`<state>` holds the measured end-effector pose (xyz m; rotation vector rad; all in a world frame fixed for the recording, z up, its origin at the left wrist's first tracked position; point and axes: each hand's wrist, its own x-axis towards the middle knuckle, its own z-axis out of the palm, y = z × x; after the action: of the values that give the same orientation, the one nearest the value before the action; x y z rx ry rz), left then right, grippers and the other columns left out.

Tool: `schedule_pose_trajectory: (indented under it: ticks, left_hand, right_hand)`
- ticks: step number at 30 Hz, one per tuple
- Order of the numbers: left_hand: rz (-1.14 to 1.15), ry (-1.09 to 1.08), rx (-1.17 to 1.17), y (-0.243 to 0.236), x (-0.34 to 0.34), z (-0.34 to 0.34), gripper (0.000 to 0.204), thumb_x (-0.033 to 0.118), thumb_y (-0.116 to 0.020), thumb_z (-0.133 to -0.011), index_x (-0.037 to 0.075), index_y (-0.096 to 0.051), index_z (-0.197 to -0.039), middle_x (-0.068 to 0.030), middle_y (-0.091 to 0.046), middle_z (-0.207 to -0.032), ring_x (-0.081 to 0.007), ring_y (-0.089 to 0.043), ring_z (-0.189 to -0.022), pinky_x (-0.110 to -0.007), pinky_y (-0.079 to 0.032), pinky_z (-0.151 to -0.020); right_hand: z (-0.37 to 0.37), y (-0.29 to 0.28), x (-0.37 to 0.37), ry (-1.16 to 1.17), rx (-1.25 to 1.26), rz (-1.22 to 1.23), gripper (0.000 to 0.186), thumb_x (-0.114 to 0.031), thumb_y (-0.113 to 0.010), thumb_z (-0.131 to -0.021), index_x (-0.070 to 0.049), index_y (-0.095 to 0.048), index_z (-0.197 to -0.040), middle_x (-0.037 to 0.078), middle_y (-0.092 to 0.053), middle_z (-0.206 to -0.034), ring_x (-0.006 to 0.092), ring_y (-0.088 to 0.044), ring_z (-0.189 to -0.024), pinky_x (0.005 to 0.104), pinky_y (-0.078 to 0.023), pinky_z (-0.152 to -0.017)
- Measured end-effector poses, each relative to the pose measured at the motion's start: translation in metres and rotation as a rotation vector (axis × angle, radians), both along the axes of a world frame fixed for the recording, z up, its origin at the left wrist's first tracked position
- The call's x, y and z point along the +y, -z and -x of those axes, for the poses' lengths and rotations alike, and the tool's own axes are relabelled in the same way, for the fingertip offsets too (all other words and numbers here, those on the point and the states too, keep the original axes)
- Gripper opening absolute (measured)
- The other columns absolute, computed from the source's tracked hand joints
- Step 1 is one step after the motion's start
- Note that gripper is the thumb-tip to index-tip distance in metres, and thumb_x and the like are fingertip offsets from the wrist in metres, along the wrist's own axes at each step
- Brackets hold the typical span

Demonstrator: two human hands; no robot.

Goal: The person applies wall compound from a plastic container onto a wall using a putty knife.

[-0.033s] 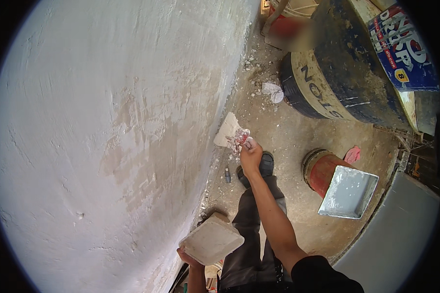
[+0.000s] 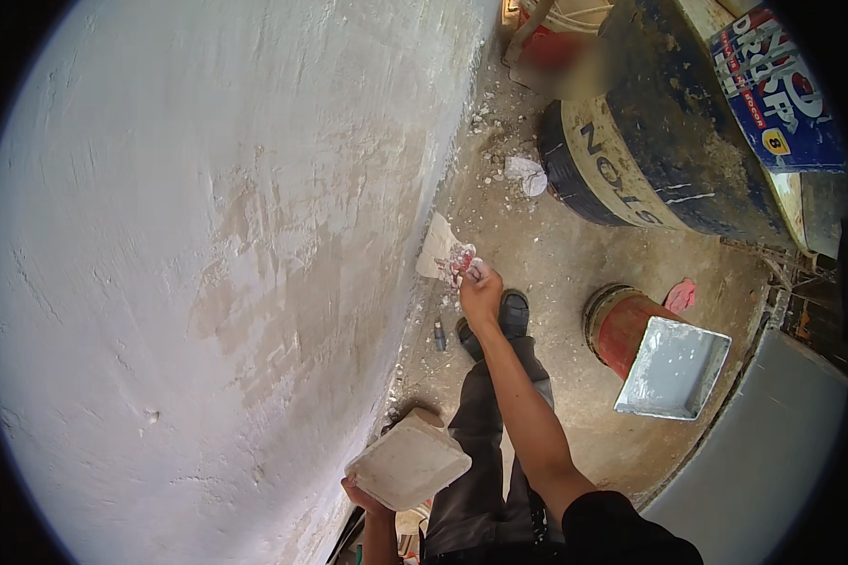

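My right hand (image 2: 481,292) is closed round the plaster-crusted red handle of a wide putty knife (image 2: 433,247). The broad, whitish blade lies against the foot of the wall (image 2: 292,245), or very near it; I cannot tell which. White plaster coats most of the wall, with a rough beige patch showing through in the middle. Lower down, close to the wall, my left hand (image 2: 367,497) grips the edge of a shallow, off-white rectangular tray (image 2: 410,461). The palm and most fingers are hidden under the tray.
At the upper right stands a large dark drum (image 2: 622,141), with a blue paint can (image 2: 782,94) on top. A red bucket (image 2: 622,334) carries a grey metal tray (image 2: 674,367). Crumbled plaster and a small dark bottle-shaped object (image 2: 440,336) lie along the wall's foot. A pink rag (image 2: 680,296) lies beyond the bucket.
My right hand and the putty knife have shifted slightly up and left, toward the wall. My left hand and its tray stay in place.
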<state>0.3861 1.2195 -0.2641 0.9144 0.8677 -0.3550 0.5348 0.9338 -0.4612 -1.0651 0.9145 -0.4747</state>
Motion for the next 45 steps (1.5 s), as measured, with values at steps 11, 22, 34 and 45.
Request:
schedule_pose_trajectory:
  ticks: [11,22,34,45]
  left_hand:
    - [0.115,-0.054,-0.034,-0.003,0.015,0.003,0.061,0.038,-0.047,-0.068,-0.001,-0.055,-0.114,-0.0184,-0.058,-0.113,-0.0361,-0.055,-0.102,-0.047,-0.042,-0.091]
    - [0.038,-0.006,-0.054,-0.017,0.015,0.000,0.067,0.040,-0.048,-0.067,-0.002,-0.051,-0.119,-0.0197,-0.055,-0.116,-0.0373,-0.053,-0.105,-0.048,-0.041,-0.093]
    - [-0.036,0.039,-0.102,-0.039,0.022,0.006,0.064,0.048,-0.045,-0.074,0.001,-0.054,-0.116,-0.0155,-0.056,-0.116,-0.0332,-0.054,-0.104,-0.045,-0.044,-0.090]
    - [-0.087,0.071,-0.038,-0.048,0.027,0.004,0.080,0.047,-0.048,-0.066,-0.003,-0.042,-0.129,-0.0193,-0.051,-0.124,-0.0356,-0.050,-0.113,-0.046,-0.039,-0.097]
  right_hand:
    - [-0.022,-0.028,0.027,-0.211,-0.198,-0.122,0.021,0.012,-0.049,-0.081,0.006,-0.062,-0.097,0.008,-0.066,-0.092,0.0129,-0.062,-0.086,0.0230,-0.049,-0.074]
    - [-0.016,-0.103,0.035,-0.275,-0.229,-0.161,0.022,0.012,-0.047,-0.082,0.006,-0.062,-0.097,0.009,-0.066,-0.092,0.0128,-0.062,-0.087,0.0236,-0.049,-0.076]
    - [-0.008,-0.228,0.049,-0.368,-0.254,-0.047,0.014,0.006,-0.053,-0.084,0.007,-0.062,-0.095,0.008,-0.066,-0.085,0.0118,-0.063,-0.083,0.0222,-0.049,-0.070]
    - [0.054,-0.174,0.041,-0.296,0.019,-0.020,0.014,0.009,-0.057,-0.081,0.005,-0.062,-0.094,0.007,-0.066,-0.088,0.0093,-0.061,-0.082,0.0213,-0.047,-0.072]
